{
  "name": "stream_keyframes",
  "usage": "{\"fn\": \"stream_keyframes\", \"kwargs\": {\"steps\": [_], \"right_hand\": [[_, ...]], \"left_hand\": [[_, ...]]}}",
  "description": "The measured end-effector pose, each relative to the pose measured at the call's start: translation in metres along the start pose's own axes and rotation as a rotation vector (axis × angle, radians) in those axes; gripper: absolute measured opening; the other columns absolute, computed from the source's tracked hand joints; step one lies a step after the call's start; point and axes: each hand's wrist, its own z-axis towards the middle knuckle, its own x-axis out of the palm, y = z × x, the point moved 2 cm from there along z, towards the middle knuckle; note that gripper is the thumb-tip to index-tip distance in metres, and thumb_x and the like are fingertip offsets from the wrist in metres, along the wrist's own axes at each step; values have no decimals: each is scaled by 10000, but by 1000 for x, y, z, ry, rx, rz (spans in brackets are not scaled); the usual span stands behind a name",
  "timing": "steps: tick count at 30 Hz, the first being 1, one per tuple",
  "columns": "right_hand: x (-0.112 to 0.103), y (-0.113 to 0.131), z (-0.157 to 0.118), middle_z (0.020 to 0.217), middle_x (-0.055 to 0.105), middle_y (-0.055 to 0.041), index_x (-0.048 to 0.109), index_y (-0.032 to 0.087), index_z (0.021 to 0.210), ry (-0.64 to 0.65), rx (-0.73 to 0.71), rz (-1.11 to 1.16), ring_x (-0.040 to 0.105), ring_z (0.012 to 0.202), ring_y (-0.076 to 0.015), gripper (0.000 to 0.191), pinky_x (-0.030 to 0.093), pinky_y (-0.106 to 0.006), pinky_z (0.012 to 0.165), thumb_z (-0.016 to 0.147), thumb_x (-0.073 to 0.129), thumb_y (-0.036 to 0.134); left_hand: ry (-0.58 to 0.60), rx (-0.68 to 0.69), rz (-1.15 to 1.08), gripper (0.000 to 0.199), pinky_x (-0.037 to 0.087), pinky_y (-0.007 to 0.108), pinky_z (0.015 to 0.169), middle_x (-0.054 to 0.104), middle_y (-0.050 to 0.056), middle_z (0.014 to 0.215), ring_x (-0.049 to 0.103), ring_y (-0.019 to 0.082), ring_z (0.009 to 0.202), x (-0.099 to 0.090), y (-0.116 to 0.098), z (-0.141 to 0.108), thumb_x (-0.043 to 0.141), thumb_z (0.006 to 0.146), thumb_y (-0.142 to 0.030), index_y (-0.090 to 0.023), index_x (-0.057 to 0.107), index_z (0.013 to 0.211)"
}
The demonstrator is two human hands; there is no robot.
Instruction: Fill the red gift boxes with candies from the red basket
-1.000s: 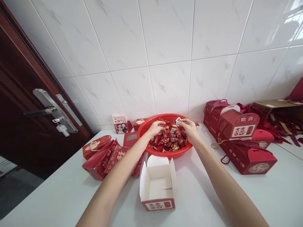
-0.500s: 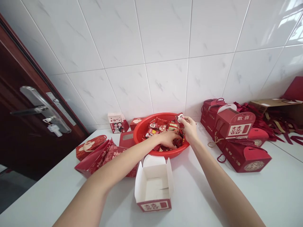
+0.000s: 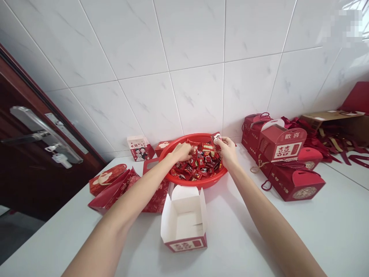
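Observation:
A red plastic basket (image 3: 211, 181) holds a heap of small wrapped candies (image 3: 201, 167), mostly in red wrappers. My left hand (image 3: 182, 152) reaches into its back left part, fingers curled down against the packets; what they grip is hidden. At the right rim, my right hand (image 3: 228, 152) pinches a small red-and-white candy packet (image 3: 216, 137) between thumb and fingers. In front of the basket stands an open gift box (image 3: 187, 225), white inside with a red printed front, its flaps up and nothing in it.
Folded red gift bags (image 3: 115, 192) lie to the left, near a small upright box with cartoon figures (image 3: 140, 150). Several closed red gift boxes (image 3: 284, 144) are stacked on the right, beside a cardboard box (image 3: 340, 123) with red ribbons. A tiled wall (image 3: 198, 100) rises behind.
My left hand has moved from the right of the candies to the back left, uncovering the heap. My right hand still holds its packet at the rim. The view has shifted slightly.

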Motion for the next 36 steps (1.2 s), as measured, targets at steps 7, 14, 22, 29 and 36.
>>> {"fn": "stream_keyframes", "kwargs": {"steps": [7,14,22,29,36], "right_hand": [[-2,0,0,698,619,43,563,222,733,-18,-39,26,561,606,-126,234,466,-259,551,552,694,290],[-1,0,0,668,607,48,563,223,719,-17,-29,29,549,583,-123,232,440,-253,530,540,694,290],[-2,-1,2,682,623,44,572,220,736,3,-26,27,552,580,-117,239,457,-255,551,550,706,286],[0,2,-2,653,622,40,565,227,705,19,-13,-6,553,579,-131,210,457,-265,530,555,698,291],[3,8,-9,665,624,35,583,219,689,64,25,-32,545,568,-117,190,441,-250,498,548,698,276]], "left_hand": [[313,402,-281,304,495,289,785,761,32,950,686,244,864,27,-63,6,758,688,-289,-237,772,987],[263,399,167,450,477,389,942,679,148,1226,613,352,1125,55,-79,22,745,659,-230,-190,725,1106],[220,284,-46,187,491,313,772,733,72,862,673,274,887,40,-56,20,712,622,-95,-221,756,752],[155,170,-555,227,508,261,784,766,26,936,685,201,880,15,-17,7,666,724,-146,-203,771,918],[89,92,-828,504,505,303,890,697,95,1238,645,248,1107,7,2,-11,766,680,-260,-192,707,1176]]}}
